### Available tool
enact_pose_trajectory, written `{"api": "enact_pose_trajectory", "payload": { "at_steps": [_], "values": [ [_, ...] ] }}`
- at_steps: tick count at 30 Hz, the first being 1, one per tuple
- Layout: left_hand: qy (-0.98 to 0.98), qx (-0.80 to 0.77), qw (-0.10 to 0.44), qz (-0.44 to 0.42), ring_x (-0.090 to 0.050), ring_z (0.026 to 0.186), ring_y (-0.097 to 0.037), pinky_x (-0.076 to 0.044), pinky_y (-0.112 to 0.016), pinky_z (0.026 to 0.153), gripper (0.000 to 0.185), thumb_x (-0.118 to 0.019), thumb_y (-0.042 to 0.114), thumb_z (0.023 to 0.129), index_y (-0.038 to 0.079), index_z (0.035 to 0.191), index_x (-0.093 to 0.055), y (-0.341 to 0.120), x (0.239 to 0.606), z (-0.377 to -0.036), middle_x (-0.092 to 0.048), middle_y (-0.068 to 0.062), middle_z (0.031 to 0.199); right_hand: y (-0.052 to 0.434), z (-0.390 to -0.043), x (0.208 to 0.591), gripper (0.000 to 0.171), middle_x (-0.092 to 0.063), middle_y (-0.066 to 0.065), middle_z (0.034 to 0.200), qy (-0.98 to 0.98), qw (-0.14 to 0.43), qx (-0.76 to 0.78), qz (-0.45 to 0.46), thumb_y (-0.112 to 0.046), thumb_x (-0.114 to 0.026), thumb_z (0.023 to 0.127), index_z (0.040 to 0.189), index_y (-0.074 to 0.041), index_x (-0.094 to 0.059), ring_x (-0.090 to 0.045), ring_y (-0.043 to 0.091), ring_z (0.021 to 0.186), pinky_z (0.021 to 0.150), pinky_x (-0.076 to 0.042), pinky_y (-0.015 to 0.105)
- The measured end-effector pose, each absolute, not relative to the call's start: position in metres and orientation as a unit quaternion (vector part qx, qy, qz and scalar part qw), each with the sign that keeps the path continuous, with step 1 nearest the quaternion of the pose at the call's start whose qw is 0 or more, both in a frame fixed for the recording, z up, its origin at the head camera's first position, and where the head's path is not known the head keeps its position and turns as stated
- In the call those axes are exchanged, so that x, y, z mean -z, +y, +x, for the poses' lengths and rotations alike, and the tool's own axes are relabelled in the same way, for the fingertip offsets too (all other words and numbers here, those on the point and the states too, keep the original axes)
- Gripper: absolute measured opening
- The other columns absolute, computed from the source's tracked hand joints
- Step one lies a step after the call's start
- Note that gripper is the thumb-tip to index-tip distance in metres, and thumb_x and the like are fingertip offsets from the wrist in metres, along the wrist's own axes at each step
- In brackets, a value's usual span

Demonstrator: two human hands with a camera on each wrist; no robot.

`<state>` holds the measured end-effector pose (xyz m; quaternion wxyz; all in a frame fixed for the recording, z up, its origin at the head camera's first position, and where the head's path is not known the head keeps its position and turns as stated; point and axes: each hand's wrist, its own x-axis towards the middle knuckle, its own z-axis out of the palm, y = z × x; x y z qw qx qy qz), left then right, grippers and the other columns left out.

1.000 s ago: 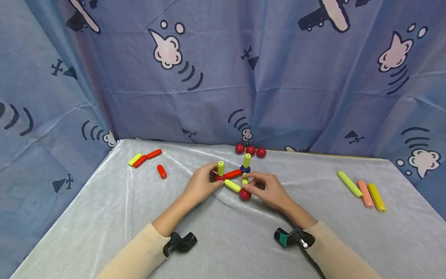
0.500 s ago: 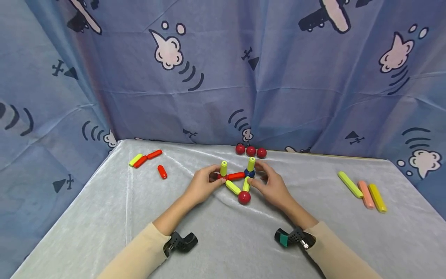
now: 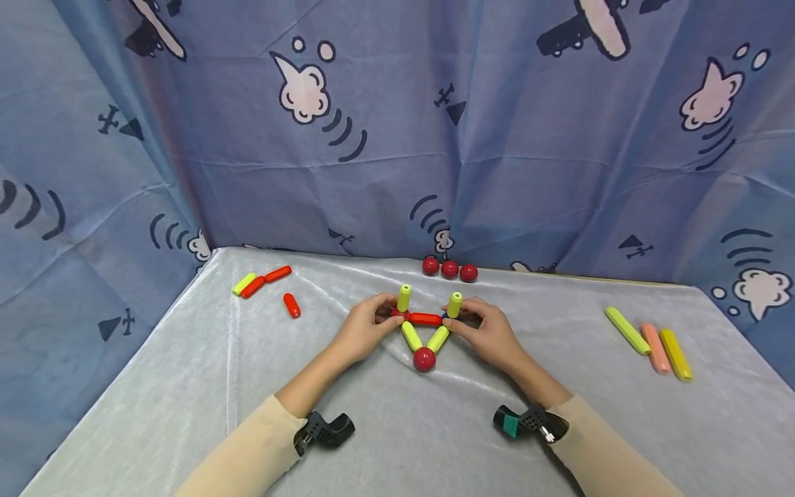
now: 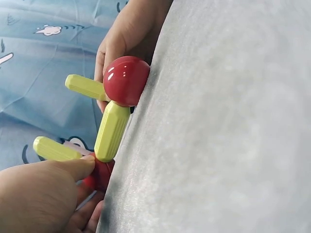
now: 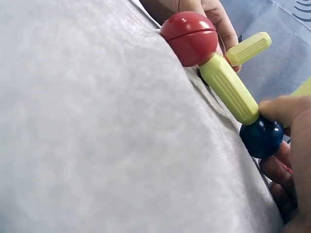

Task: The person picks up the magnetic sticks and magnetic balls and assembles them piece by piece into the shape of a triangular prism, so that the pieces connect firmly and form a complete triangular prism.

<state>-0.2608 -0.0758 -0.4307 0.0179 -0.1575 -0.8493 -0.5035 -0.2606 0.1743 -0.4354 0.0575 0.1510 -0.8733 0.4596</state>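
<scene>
A triangle of rods and balls lies on the cloth between my hands. My left hand (image 3: 366,326) pinches its left red ball (image 4: 99,174), from which a yellow-green rod (image 3: 404,298) stands up. At the right corner, a blue ball (image 5: 262,137) is pinched by my right hand (image 3: 487,329); another upright yellow-green rod (image 3: 455,304) rises from it. A red rod (image 3: 426,319) joins these two corners. Two more yellow-green rods slant to the near red ball (image 3: 424,359), which neither hand touches.
Three red balls (image 3: 450,269) sit at the back edge before the blue curtain (image 3: 373,138). Far left lie a yellow-green rod (image 3: 245,284) and several red rods (image 3: 292,305). Green (image 3: 627,330), pink (image 3: 655,348) and yellow rods (image 3: 675,354) lie at right.
My right hand has shifted from the rod near the front ball to the blue ball. The blue corner has come nearer and rightward, the front ball slightly left, making the triangle more even.
</scene>
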Motion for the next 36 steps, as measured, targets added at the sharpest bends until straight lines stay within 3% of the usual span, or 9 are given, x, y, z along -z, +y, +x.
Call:
{"api": "enact_pose_trajectory", "payload": {
  "at_steps": [5, 15, 23, 27, 31, 36],
  "values": [
    [-0.851, 0.504, 0.013, -0.149, -0.070, 0.104, -0.023, -0.058, -0.034, 0.090, 0.031, -0.071, 0.011, 0.094, 0.005, 0.124, -0.067, -0.076, 0.432, -0.261, -0.073, -0.012, 0.116, 0.173, -0.261, 0.436, 0.024, -0.071, 0.004, 0.102, -0.880, 0.070, -0.447, 0.142, -0.029, -0.075, 0.092, 0.108, -0.011, -0.076, -0.058, 0.014, 0.089, 0.080, -0.049, 0.021],
    [-0.850, 0.505, 0.014, -0.146, -0.071, 0.106, -0.023, -0.058, -0.035, 0.091, 0.032, -0.072, 0.012, 0.094, 0.006, 0.125, -0.067, -0.080, 0.434, -0.263, -0.074, -0.011, 0.116, 0.173, -0.261, 0.434, 0.022, -0.076, 0.006, 0.095, -0.880, 0.089, -0.448, 0.130, -0.027, -0.079, 0.088, 0.104, -0.011, -0.076, -0.066, 0.016, 0.085, 0.078, -0.054, 0.022],
    [-0.851, 0.496, 0.021, -0.171, -0.070, 0.112, -0.028, -0.059, -0.037, 0.094, 0.039, -0.075, 0.012, 0.090, 0.004, 0.128, -0.066, -0.091, 0.424, -0.269, -0.070, -0.014, 0.126, 0.177, -0.261, 0.435, 0.044, -0.075, 0.004, 0.119, -0.883, 0.041, -0.444, 0.145, -0.030, -0.081, 0.087, 0.126, -0.012, -0.071, -0.068, 0.019, 0.107, 0.094, -0.054, 0.032],
    [-0.854, 0.492, 0.025, -0.168, -0.070, 0.112, -0.031, -0.058, -0.041, 0.094, 0.039, -0.074, 0.011, 0.091, 0.002, 0.128, -0.066, -0.116, 0.410, -0.277, -0.070, -0.016, 0.127, 0.178, -0.261, 0.436, 0.043, -0.074, 0.003, 0.123, -0.879, 0.019, -0.449, 0.160, -0.029, -0.079, 0.089, 0.127, -0.012, -0.070, -0.065, 0.018, 0.112, 0.099, -0.053, 0.032],
    [-0.874, 0.462, 0.051, -0.140, -0.070, 0.111, -0.032, -0.057, -0.044, 0.093, 0.031, -0.068, 0.015, 0.096, 0.003, 0.125, -0.069, -0.148, 0.392, -0.282, -0.072, -0.015, 0.124, 0.178, -0.262, 0.437, 0.032, -0.075, 0.005, 0.113, -0.873, 0.012, -0.458, 0.168, -0.028, -0.079, 0.089, 0.116, -0.012, -0.074, -0.064, 0.017, 0.103, 0.091, -0.052, 0.026],
    [-0.889, 0.433, 0.134, -0.068, -0.069, 0.110, -0.034, -0.055, -0.047, 0.092, 0.027, -0.061, 0.014, 0.100, 0.005, 0.123, -0.070, -0.192, 0.376, -0.287, -0.073, -0.016, 0.121, 0.179, -0.262, 0.436, 0.024, -0.076, 0.006, 0.106, -0.872, 0.007, -0.461, 0.167, -0.027, -0.079, 0.089, 0.108, -0.013, -0.076, -0.061, 0.016, 0.095, 0.086, -0.050, 0.024]
  ]
}}
